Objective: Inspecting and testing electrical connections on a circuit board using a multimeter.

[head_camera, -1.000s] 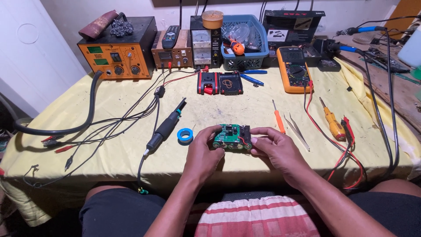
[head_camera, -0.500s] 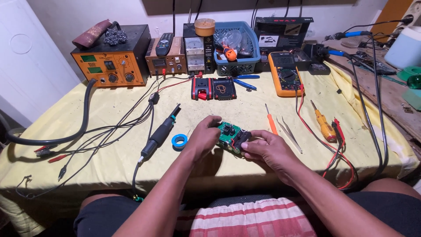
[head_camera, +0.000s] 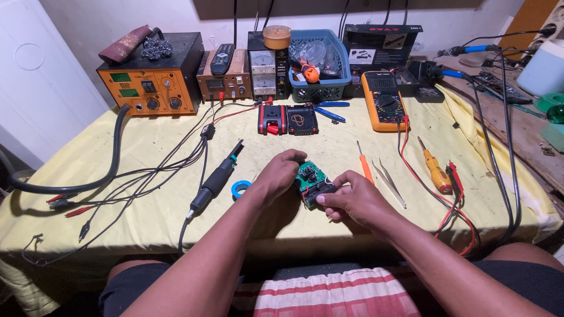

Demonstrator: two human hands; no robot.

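Yellow cloth point(head_camera: 147, 217) covers my workbench, and I take the small green circuit board point(head_camera: 310, 178) near the front middle of it as my landmark. My left hand point(head_camera: 281, 173) curls around the board's left edge, fingers bent and closed on it. My right hand point(head_camera: 352, 199) pinches the dark block under the board's near corner, thumb and fingers pressed together on it; the board sits tilted between both hands, just above the cloth.

Left of the board lies a blue tape ring point(head_camera: 239, 188), just beside my left wrist, and further left a black soldering handle point(head_camera: 217, 179) with its cable running toward me. Right of the board lie an orange screwdriver point(head_camera: 365, 165) and tweezers point(head_camera: 390, 183), near each other, then a yellow screwdriver point(head_camera: 435, 167) and red probe leads point(head_camera: 455, 179) further right.

Behind the board sits a red and black case point(head_camera: 288, 119), opened flat. Further back, to the right, is an orange multimeter point(head_camera: 383, 101); to the left, an orange station box point(head_camera: 151, 79). A blue basket point(head_camera: 320, 58) stands straight behind, by the wall.
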